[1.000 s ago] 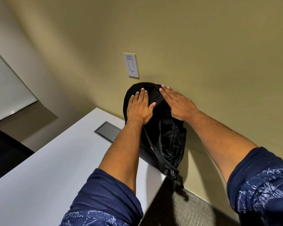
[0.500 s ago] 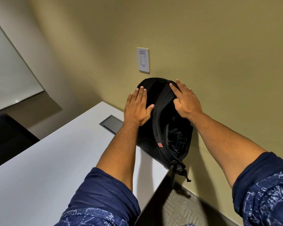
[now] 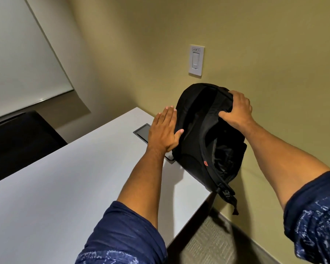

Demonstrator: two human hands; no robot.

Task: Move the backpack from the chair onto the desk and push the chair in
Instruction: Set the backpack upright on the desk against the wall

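A: Starting at the left, what do you see?

B: A dark chair (image 3: 17, 141) back stands beyond the far side of the white desk (image 3: 69, 187), well apart from both hands. Whether that is the chair to push in, I cannot tell. A grey hatch (image 3: 142, 132) is set into the desk top.

A: And the left hand (image 3: 163, 132)?

B: It lies flat, fingers straight and close together, pressed against the left flank of the black backpack (image 3: 202, 134). It grips nothing.

A: Where is the backpack?

B: On the desk's far right corner, upright, leaning at the wall, its long axis running from the desk up toward the wall switch (image 3: 196, 60). Its bottom edge and a strap (image 3: 234, 205) hang past the desk edge.

A: The right hand (image 3: 236, 109)?

B: Curled over the bag's top, fingers clamped on the fabric. It is the hand in control, so any nudge further onto the desk would go leftward, I judge.

A: Any writing?

B: A small red logo on the bag and a line of print on the switch plate, both too small to read.
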